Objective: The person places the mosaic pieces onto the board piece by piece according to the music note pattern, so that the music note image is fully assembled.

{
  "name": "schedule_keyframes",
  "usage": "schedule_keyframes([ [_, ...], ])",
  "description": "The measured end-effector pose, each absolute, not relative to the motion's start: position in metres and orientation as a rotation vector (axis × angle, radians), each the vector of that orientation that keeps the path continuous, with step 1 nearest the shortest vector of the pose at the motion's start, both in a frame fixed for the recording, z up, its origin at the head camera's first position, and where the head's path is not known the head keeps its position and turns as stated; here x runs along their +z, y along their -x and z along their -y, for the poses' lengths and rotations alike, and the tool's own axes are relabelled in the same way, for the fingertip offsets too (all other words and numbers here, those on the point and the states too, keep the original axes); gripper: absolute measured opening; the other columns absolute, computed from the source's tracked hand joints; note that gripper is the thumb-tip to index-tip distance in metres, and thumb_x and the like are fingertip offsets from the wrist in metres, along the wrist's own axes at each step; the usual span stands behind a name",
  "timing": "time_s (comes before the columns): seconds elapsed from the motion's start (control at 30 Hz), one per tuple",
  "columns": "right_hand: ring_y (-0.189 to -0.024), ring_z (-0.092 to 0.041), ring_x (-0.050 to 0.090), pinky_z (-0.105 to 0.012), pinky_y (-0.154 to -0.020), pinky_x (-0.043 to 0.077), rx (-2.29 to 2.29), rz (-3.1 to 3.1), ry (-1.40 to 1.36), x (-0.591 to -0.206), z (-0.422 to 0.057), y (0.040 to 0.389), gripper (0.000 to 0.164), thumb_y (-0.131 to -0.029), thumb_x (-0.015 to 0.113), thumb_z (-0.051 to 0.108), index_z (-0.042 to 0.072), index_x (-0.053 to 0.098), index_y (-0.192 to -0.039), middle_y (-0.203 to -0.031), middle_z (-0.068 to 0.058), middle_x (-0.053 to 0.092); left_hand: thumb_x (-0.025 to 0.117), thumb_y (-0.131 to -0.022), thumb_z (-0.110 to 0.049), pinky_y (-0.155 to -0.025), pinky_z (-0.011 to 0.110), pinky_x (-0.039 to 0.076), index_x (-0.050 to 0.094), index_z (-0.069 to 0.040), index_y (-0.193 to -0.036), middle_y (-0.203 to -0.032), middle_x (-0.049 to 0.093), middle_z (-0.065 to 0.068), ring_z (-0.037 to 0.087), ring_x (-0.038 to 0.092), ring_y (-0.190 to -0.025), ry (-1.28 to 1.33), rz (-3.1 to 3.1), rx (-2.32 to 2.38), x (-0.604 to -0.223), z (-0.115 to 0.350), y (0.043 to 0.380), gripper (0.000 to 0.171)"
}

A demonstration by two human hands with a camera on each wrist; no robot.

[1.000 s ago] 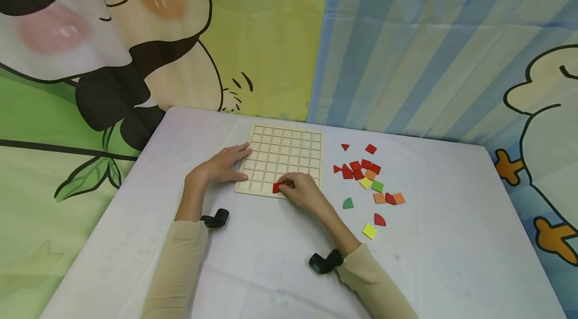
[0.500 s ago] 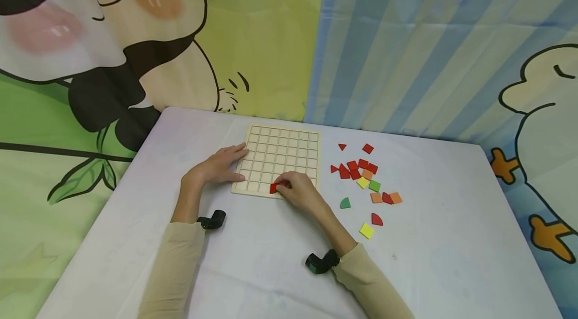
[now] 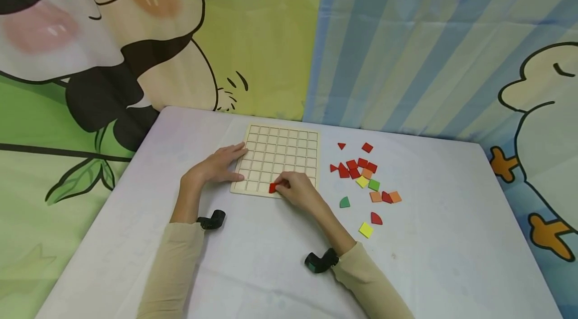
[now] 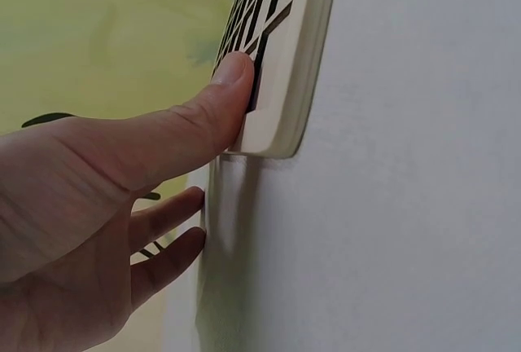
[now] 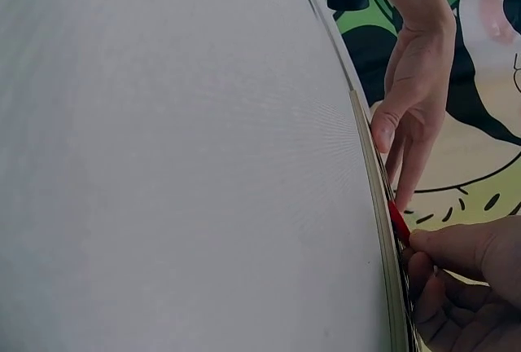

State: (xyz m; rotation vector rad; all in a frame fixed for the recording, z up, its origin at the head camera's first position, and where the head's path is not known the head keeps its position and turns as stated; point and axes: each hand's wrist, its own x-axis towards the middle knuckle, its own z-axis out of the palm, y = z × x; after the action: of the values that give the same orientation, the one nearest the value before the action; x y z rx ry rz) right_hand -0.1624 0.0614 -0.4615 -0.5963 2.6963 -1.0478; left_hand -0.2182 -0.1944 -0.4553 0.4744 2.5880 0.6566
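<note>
At the 6 o'clock edge of the wooden grid board [image 3: 279, 148], a red tile [image 3: 272, 187] is pinched between the thumb and fingers of the right hand [image 3: 298, 189], which lies at the board's 5 o'clock. The tile is over the nearest row of cells, partly covered by the fingertips; whether it sits down in a cell cannot be told. At 9 o'clock, the left hand [image 3: 219, 164] is wide, its thumb apart from the fingers, the fingertips at the board's side and the thumb touching the surface near a corner.

Toward 3 o'clock, on the white tabletop [image 3: 442, 228], lies a cluster of red tiles [image 3: 351, 164], with an orange square [image 3: 367, 173], a yellow square [image 3: 363, 182] and a green square [image 3: 374, 185] at its near side. A red triangle [image 3: 341, 146] lies apart, just beyond the cluster. Around 4 o'clock are a green quarter-circle [image 3: 345, 202] and a red quarter-circle [image 3: 377, 218]. A black wrist camera [image 3: 321, 261] sits on the right wrist, beside a beige sleeve [image 3: 371, 279].
</note>
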Motion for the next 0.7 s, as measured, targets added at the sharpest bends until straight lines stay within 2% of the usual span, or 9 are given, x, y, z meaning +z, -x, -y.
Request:
schedule_keyframes([
  [0.17, -0.066, -0.008, 0.050, -0.018, -0.060, 0.040, -0.974, -2.744, 0.589, -0.464, -0.056, 0.163, 0.005, -0.090, 0.068, 0.012, 0.009, 0.070, -0.087, -0.074, 0.000, 0.062, 0.073, -0.086, -0.030, -0.119, 0.060, 0.017, 0.027, -0.011, -0.154, -0.165, 0.013, 0.008, 0.037, 0.009, -0.151, -0.491, -2.592, 0.661, -0.454, 0.195, 0.217, 0.084],
  [0.27, -0.064, -0.008, 0.049, -0.019, -0.059, 0.039, -0.947, -2.763, 0.582, -0.464, -0.053, 0.163, 0.005, -0.090, 0.068, 0.014, 0.009, 0.070, -0.087, -0.071, 0.001, 0.059, 0.073, -0.086, -0.030, -0.119, 0.060, 0.017, 0.027, -0.012, -0.154, -0.165, 0.013, 0.007, 0.036, 0.010, -0.151, -0.484, -2.598, 0.655, -0.452, 0.195, 0.217, 0.084],
  [0.33, -0.064, -0.008, 0.048, -0.019, -0.059, 0.039, -0.945, -2.757, 0.579, -0.463, -0.054, 0.163, 0.008, -0.090, 0.068, 0.015, 0.008, 0.070, -0.093, -0.071, 0.002, 0.058, 0.073, -0.086, -0.030, -0.119, 0.060, 0.018, 0.027, -0.012, -0.154, -0.165, 0.013, 0.006, 0.035, 0.010, -0.151, -0.473, -2.604, 0.649, -0.452, 0.194, 0.217, 0.084],
  [0.47, -0.067, -0.010, 0.052, -0.020, -0.058, 0.042, -1.018, -2.701, 0.544, -0.453, -0.069, 0.166, 0.024, -0.092, 0.067, 0.022, 0.006, 0.068, -0.109, -0.076, -0.001, 0.062, 0.073, -0.086, -0.031, -0.119, 0.059, 0.017, 0.027, -0.012, -0.154, -0.165, 0.013, 0.007, 0.036, 0.009, -0.151, -0.471, -2.597, 0.656, -0.453, 0.192, 0.216, 0.084],
  [0.57, -0.074, -0.015, 0.058, -0.023, -0.061, 0.048, -1.113, -2.699, 0.463, -0.433, -0.097, 0.171, 0.034, -0.093, 0.066, 0.029, 0.006, 0.065, -0.119, -0.086, -0.006, 0.067, 0.072, -0.087, -0.030, -0.120, 0.059, 0.017, 0.026, -0.012, -0.154, -0.165, 0.012, 0.008, 0.036, 0.008, -0.151, -0.469, -2.584, 0.666, -0.454, 0.189, 0.215, 0.083],
  [0.7, -0.085, -0.022, 0.064, -0.026, -0.066, 0.052, -1.186, -2.797, 0.332, -0.407, -0.147, 0.178, 0.039, -0.094, 0.063, 0.033, 0.007, 0.063, -0.124, -0.100, -0.011, 0.069, 0.073, -0.087, -0.028, -0.120, 0.059, 0.017, 0.027, -0.012, -0.154, -0.165, 0.012, 0.007, 0.035, 0.008, -0.152, -0.439, -2.587, 0.667, -0.453, 0.188, 0.214, 0.083],
])
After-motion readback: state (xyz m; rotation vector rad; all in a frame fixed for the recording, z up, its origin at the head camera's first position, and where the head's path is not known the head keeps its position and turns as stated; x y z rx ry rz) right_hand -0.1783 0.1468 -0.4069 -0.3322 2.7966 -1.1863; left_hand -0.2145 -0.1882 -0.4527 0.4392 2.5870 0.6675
